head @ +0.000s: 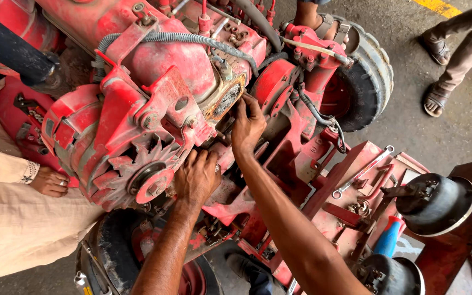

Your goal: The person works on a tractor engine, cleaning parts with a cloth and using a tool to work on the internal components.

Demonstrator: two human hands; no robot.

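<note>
1. The left hand [196, 176] rests fingers-curled against the red tractor engine [154, 82], just beside the alternator fan [147, 173]; whether it clamps anything cannot be told.
2. The right hand [247, 123] pinches at the grimy open housing flange [226, 98].
3. A combination spanner [363, 172] lies on the red frame.

Two wheels [364, 76], one spanner [363, 172], two sandalled feet [437, 98].

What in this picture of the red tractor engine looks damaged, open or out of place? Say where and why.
Beside the right hand, an engine opening stands uncovered, its ragged, dirty gasket edge exposed. A spanner lies loose on the red frame. The red paint is chipped and grimy. The left hand rests beside the alternator fan.
</note>
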